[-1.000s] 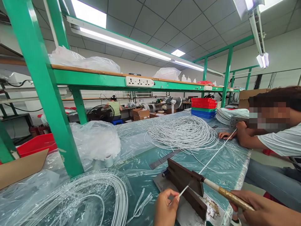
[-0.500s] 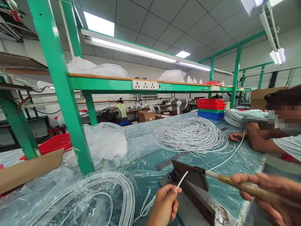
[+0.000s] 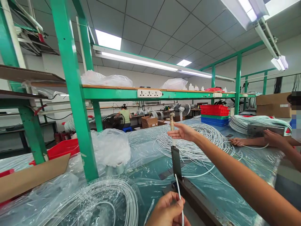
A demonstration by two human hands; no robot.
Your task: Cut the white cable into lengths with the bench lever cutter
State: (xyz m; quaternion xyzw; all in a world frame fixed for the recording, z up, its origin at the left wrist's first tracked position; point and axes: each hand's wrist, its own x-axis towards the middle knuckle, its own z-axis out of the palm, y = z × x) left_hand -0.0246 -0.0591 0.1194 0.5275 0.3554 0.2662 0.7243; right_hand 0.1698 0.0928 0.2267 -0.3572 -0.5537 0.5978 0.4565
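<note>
My left hand (image 3: 168, 211) at the bottom edge pinches a short piece of white wire (image 3: 178, 191) that points up toward the cutter. My right hand (image 3: 182, 131) grips the taped handle (image 3: 172, 121) of the brown lever cutter, whose blade arm (image 3: 176, 163) now stands upright over its base (image 3: 199, 204). Behind the cutter lies a large loose coil of white wire (image 3: 195, 139) on the plastic-covered green table (image 3: 150, 169).
A co-worker's hands (image 3: 272, 138) rest on the table at the right, by another wire coil (image 3: 256, 121). Bundled wire in plastic (image 3: 98, 197) lies at my left, behind a green post (image 3: 75, 94). Red and blue trays (image 3: 213, 114) are stacked farther back.
My right hand has swung the cutter's handle from low at the right up to vertical. My left hand has kept hold of the cut wire piece, and the view has tilted up.
</note>
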